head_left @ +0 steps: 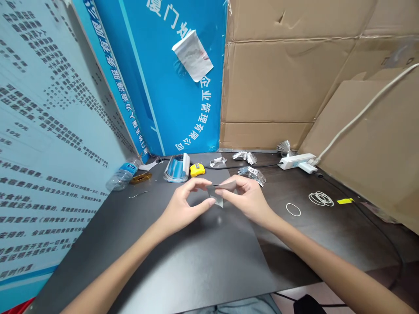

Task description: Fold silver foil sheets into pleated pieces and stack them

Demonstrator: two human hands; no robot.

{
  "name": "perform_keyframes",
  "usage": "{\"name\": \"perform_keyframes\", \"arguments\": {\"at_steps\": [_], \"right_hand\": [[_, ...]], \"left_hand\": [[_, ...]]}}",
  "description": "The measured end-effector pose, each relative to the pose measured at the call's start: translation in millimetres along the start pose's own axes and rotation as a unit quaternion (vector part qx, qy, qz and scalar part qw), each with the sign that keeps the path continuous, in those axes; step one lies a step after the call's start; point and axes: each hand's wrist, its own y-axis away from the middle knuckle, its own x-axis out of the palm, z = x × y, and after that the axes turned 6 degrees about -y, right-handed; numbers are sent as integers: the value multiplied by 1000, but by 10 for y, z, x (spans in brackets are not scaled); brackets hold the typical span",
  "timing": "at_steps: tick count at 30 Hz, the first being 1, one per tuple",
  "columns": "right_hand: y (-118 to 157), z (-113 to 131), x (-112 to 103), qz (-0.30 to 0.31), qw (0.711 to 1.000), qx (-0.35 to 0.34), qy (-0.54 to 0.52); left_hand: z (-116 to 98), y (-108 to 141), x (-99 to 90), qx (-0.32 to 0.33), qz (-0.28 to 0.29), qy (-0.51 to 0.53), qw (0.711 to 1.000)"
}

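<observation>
Between both hands, above the dark grey mat (203, 261), is a small, thin silver-grey sheet (216, 200) that looks bent or folded. My left hand (183, 207) pinches its left side between thumb and fingers. From the right, my right hand (250, 198) grips the upper part, thumb in front and fingers behind. What the sheet is made of I cannot make out. Just beyond the hands sit a yellow tape measure (197, 170), a curled stack of blue-and-silver sheets (177, 168) and a small silver folded piece (218, 162).
Bundles of silver strips (252, 174) lie behind my right hand, near a white power strip (297, 161) with cables. White rings (321, 199) and a yellow tag (345, 201) are at right. A plastic bottle (122, 175) lies at left. Blue panels and cardboard (271, 87) wall the desk.
</observation>
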Motion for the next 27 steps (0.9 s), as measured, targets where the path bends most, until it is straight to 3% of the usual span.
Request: {"name": "perform_keyframes", "arguments": {"at_steps": [5, 8, 13, 15, 17, 19, 22, 24, 27], "right_hand": [[62, 36, 2, 35, 991, -85, 99], [78, 35, 14, 45, 985, -91, 136], [69, -16, -31, 37, 976, -63, 204], [65, -83, -73, -6, 966, -90, 244], [72, -167, -107, -61, 933, -151, 322], [96, -249, -112, -72, 877, -216, 423], [159, -335, -38, 13, 808, -282, 518], [195, -365, 40, 72, 785, -305, 535], [199, -391, 104, 91, 783, -310, 531]], "left_hand": [[-122, -8, -80, 115, -28, -103, 988], [-149, 4, -42, 114, -28, -128, 985], [-131, 20, 27, 0, -68, -53, 996], [-105, 12, 51, -53, -90, 9, 994], [-71, -1, 88, -107, -114, 90, 984], [-34, -7, 141, -171, -134, 189, 958], [7, 6, 237, -254, -140, 329, 899], [20, 30, 293, -280, -138, 394, 865], [32, 75, 343, -282, -114, 452, 838]]}}
